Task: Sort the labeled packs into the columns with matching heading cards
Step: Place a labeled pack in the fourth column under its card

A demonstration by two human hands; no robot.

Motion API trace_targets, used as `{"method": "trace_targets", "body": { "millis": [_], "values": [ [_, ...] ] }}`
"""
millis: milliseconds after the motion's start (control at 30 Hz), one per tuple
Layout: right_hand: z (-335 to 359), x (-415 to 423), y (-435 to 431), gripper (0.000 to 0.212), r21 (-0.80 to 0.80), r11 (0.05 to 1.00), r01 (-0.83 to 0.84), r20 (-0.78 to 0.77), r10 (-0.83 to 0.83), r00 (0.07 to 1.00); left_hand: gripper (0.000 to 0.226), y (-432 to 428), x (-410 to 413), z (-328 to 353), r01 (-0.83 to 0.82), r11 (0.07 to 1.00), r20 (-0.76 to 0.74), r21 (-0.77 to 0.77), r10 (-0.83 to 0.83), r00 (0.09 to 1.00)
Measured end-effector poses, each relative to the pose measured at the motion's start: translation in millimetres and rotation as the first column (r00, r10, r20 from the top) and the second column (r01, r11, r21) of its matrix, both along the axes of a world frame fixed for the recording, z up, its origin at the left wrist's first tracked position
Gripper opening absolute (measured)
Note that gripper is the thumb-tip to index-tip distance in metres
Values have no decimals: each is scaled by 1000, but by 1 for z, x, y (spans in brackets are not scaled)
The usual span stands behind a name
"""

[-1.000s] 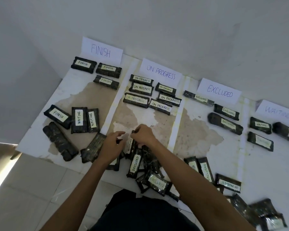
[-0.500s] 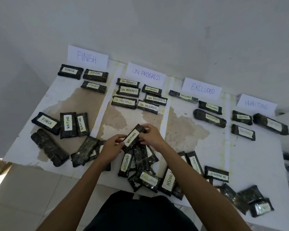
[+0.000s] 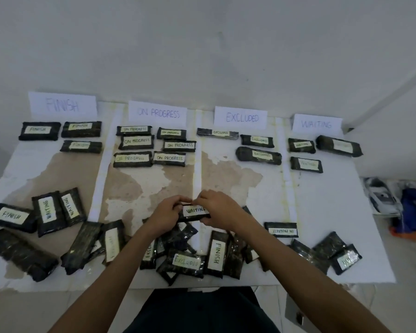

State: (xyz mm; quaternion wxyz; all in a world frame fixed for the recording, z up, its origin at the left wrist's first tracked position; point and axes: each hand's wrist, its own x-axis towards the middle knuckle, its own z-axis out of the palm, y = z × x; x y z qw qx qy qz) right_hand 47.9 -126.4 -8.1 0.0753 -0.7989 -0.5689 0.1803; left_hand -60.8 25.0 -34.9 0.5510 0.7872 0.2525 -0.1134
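Observation:
Both hands hold one dark pack labeled WAITING (image 3: 194,211) above the pile near the table's front middle. My left hand (image 3: 166,212) grips its left end and my right hand (image 3: 217,207) grips its right end. Four heading cards stand along the wall: FINISH (image 3: 62,104), ON PROGRESS (image 3: 157,112), EXCLUDED (image 3: 240,117), WAITING (image 3: 317,123). Sorted packs lie under each card. The unsorted pile (image 3: 187,260) lies below my hands, with EXCLUDED and FINISH labels showing.
Loose packs lie at the front left, among them a FINISH pack (image 3: 11,216) and two WAITING packs (image 3: 58,210). An ON PROGRESS pack (image 3: 281,230) and several more sit at the front right. Shoes (image 3: 382,198) and a blue item lie on the floor to the right.
The WAITING pack has been lifted from the pile and turned level between both hands. The camera has tilted up and shifted right.

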Motion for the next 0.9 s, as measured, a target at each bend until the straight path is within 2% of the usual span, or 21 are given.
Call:
{"method": "trace_targets", "body": {
  "millis": [167,333,400,500,567,667,800,900],
  "values": [
    [2,24,-59,57,30,998,50,31,-50,998,31,-52,40,6,58,997,4,-42,-58,998],
    [0,58,-124,50,53,981,185,39,-187,982,28,-110,87,13,22,1000,26,-1,-22,999],
    [-3,75,-153,51,52,969,241,50,-244,969,31,-133,103,11,30,997,55,73,-34,998],
    [-13,100,-197,56,30,945,324,41,-325,945,36,-164,126,-2,164,933,141,321,-218,966],
    [-20,118,-227,56,29,922,386,33,-386,922,40,-187,143,-13,246,877,143,414,-329,933],
    [-33,143,-268,56,19,881,473,19,-473,881,46,-223,169,-28,339,817,90,466,-425,901],
    [-48,179,-315,57,29,836,548,26,-549,836,50,-265,205,-44,401,783,28,476,-469,883],
    [-57,214,-344,58,59,809,584,42,-587,808,49,-289,231,-55,398,773,53,495,-484,874]
  ]
}}
